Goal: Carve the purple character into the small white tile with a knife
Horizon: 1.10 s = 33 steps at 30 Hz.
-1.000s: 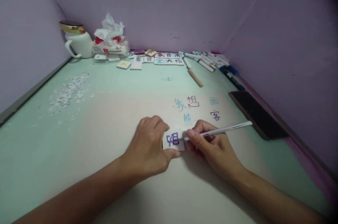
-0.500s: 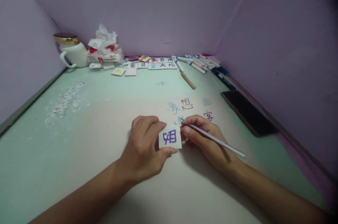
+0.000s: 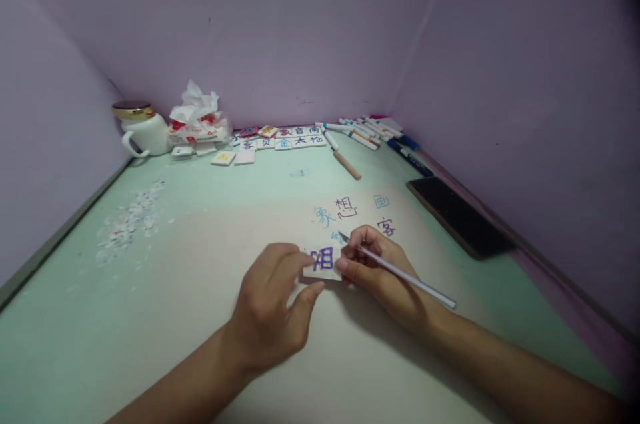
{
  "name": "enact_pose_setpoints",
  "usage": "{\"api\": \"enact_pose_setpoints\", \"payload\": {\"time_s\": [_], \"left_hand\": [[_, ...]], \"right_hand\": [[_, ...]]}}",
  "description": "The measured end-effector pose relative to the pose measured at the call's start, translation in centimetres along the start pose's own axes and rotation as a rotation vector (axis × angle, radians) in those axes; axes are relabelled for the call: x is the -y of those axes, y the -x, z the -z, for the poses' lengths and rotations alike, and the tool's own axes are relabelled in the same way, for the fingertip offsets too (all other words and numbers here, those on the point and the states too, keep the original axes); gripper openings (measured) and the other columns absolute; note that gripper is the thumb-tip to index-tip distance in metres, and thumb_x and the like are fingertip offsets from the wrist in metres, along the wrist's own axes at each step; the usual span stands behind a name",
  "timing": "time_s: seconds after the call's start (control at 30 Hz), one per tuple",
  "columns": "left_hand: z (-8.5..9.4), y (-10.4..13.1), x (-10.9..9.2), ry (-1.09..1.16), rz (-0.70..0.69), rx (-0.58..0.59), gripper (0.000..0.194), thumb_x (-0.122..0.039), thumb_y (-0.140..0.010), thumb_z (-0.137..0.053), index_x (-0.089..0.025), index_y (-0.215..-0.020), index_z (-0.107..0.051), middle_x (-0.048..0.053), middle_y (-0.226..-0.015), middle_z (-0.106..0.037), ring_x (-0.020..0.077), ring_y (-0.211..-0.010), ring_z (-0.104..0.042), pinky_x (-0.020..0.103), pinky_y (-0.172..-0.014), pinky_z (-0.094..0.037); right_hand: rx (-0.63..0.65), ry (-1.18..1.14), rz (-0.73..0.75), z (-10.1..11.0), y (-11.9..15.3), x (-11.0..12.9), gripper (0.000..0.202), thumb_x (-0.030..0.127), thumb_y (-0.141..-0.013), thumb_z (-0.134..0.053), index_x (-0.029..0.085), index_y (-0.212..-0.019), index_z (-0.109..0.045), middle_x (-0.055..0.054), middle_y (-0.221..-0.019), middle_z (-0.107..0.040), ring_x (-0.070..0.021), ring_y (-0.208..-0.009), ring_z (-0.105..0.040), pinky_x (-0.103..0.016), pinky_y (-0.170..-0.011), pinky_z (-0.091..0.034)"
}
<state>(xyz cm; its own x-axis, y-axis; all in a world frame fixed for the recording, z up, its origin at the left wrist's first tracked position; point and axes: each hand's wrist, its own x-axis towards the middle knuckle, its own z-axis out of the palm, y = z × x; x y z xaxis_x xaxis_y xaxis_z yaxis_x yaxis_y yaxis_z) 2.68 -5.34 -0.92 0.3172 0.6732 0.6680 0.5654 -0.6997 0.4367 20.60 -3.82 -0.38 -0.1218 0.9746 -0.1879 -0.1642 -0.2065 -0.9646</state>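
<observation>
A small white square tile (image 3: 327, 272) with a purple character sits between my hands at the middle. My right hand (image 3: 383, 267) pinches its right edge with thumb and fingers. The same hand carries a slim silver craft knife (image 3: 403, 272), its dark blade tip pointing up and left beyond the tile, its handle lying back across the hand. My left hand (image 3: 273, 301) is at the tile's left side, thumb and forefinger apart; the forefinger touches or overlaps the tile's left edge, and the thumb is below it.
Behind lie lettered tiles (image 3: 300, 142), marker pens (image 3: 363, 137) and a wooden stick (image 3: 347, 165). A phone (image 3: 460, 217) lies right. Far left stand a lidded white mug (image 3: 150, 136) and a tissue pack (image 3: 199, 134); white shavings (image 3: 133, 221) lie nearer. Characters mark the tabletop (image 3: 210, 251).
The tile has turned, so its purple character faces a different way. My left thumb has loosened from the lower edge, while my right thumb now presses on the tile. The view has tilted up slightly.
</observation>
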Motion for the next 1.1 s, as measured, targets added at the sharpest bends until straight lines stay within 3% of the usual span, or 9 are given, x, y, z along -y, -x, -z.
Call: {"api": "enact_pose_setpoints", "payload": {"time_s": [0.07, 0.17, 0.53, 0.8, 1.1], "left_hand": [[0.0, -0.1, -0.2, 0.123, 0.081, 0.073, 0.010, -0.008, -0.081, -0.052, -0.014, -0.088, -0.058, 0.004, -0.077, -0.057, 0.0139, -0.070, -0.055, 0.025, -0.061, -0.045], [0.0, -0.5, -0.3, 0.182, 0.274, 0.178, 0.013, -0.013, -0.081, -0.050, -0.016, -0.074, -0.059, 0.000, -0.065, -0.056, 0.0101, -0.055, -0.050, 0.022, -0.051, -0.040], [0.3, -1.7, -0.9, 0.414, 0.853, 0.368, 0.013, -0.028, -0.068, -0.057, -0.016, -0.063, -0.058, 0.000, -0.058, -0.055, 0.0095, -0.049, -0.045, 0.022, -0.045, -0.035], [0.3, -1.7, -1.0, 0.397, 0.865, 0.367, 0.010, -0.025, -0.064, -0.055, -0.015, -0.060, -0.056, -0.001, -0.056, -0.052, 0.0081, -0.047, -0.040, 0.021, -0.043, -0.030], [0.3, -2.0, -1.2, 0.310, 0.843, 0.311, 0.010, -0.019, -0.061, -0.053, -0.015, -0.053, -0.058, -0.001, -0.052, -0.054, 0.0086, -0.047, -0.041, 0.021, -0.044, -0.032]], "right_hand": [[-0.015, 0.001, 0.027, -0.1, 0.0, -0.2, 0.027, 0.015, -0.066, -0.070, 0.020, -0.076, -0.046, 0.007, -0.063, -0.054, -0.0083, -0.053, -0.052, -0.024, -0.052, -0.040], [-0.027, 0.018, 0.039, -0.3, 0.2, -0.2, 0.028, 0.015, -0.066, -0.071, 0.020, -0.075, -0.045, 0.006, -0.063, -0.055, -0.0090, -0.054, -0.051, -0.024, -0.053, -0.040], [0.069, 0.008, 0.039, -0.6, 0.9, -0.4, 0.030, 0.013, -0.068, -0.070, 0.021, -0.074, -0.041, 0.004, -0.067, -0.059, -0.0102, -0.061, -0.053, -0.024, -0.056, -0.039], [0.077, 0.013, 0.033, -0.7, 1.0, -0.6, 0.033, 0.010, -0.062, -0.073, 0.021, -0.072, -0.043, 0.003, -0.068, -0.061, -0.0113, -0.062, -0.055, -0.024, -0.056, -0.042], [0.061, 0.047, 0.059, -1.0, 1.3, -1.1, 0.034, 0.014, -0.062, -0.075, 0.022, -0.071, -0.043, 0.001, -0.070, -0.065, -0.0125, -0.062, -0.058, -0.025, -0.057, -0.045]]}}
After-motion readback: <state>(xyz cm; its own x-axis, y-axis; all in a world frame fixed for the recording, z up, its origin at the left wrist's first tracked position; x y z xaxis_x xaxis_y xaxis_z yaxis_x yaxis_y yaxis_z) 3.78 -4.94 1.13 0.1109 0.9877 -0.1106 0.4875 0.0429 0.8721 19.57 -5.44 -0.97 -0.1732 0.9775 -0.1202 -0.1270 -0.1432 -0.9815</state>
